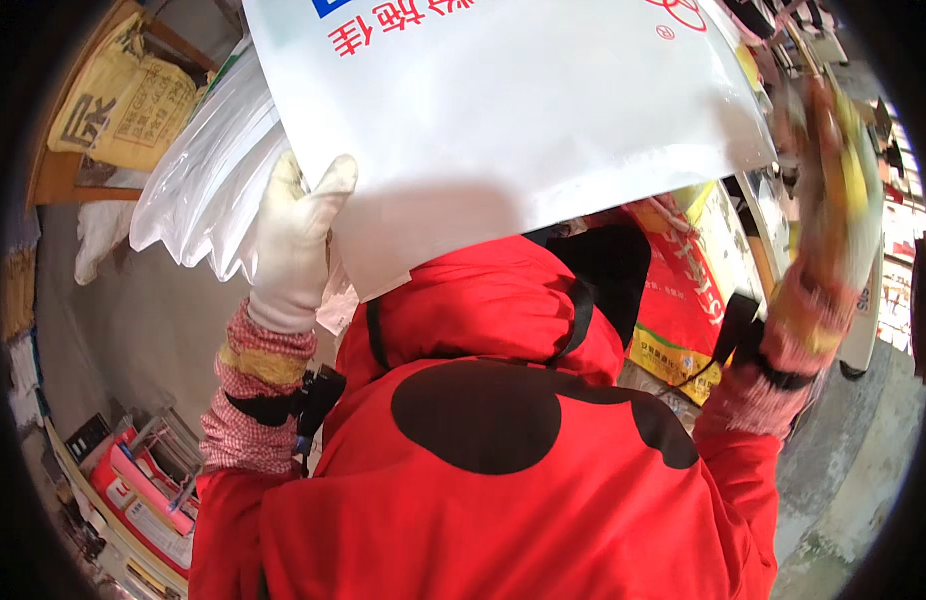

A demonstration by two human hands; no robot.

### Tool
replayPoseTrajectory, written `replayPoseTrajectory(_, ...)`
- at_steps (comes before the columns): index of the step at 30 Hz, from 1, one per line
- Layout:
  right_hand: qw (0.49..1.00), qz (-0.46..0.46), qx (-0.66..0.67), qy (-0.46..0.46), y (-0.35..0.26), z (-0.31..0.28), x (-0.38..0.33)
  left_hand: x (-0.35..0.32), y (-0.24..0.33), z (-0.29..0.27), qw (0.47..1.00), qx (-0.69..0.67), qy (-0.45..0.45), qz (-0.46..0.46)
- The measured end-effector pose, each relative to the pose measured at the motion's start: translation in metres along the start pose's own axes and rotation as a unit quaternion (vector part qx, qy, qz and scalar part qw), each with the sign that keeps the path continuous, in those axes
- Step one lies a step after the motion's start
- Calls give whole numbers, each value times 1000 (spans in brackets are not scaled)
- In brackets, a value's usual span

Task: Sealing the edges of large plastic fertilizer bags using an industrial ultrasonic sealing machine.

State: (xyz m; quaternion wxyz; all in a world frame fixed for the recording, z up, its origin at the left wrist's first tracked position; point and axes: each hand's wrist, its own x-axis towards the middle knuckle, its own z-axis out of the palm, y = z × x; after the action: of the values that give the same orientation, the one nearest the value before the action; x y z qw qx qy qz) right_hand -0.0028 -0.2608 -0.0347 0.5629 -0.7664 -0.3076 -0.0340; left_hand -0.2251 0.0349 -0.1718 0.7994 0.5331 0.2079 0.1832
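Observation:
A large white plastic sack point(543, 120) with red and blue print spans the upper middle. My left hand point(301, 225), in a white glove, grips its left edge, thumb on the near face and the other fingers partly hidden. My right hand point(833, 190), also gloved, is raised beside the sack's right end and smeared by motion. Whether its fingers are closed or touch the sack cannot be made out. Clear, crumpled plastic film point(208, 180) hangs in folds just left of my left hand.
Further left, a yellow printed sack point(128, 100) rests on a wooden frame. A red and yellow bag point(673, 290) stands below the white sack, right of centre. Red and white items point(143, 495) lie at lower left. Grey floor point(863, 460) shows at right.

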Motion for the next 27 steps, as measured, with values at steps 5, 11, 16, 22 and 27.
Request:
replayPoseTrajectory(5,877,-5,-432,-211,84,0,60,26,32,-2,977,197,-20,76)
replayPoseTrajectory(11,944,214,-223,-114,134,18,39,42,72,-30,988,104,-53,104)
replayPoseTrajectory(16,943,16,-310,-123,95,101,83,47,127,-61,954,267,58,127)
replayPoseTrajectory(22,896,-116,-325,-279,24,267,186,46,170,-197,943,230,152,186)
replayPoseTrajectory(27,732,-139,-528,-407,16,397,179,39,107,-293,750,642,130,88)
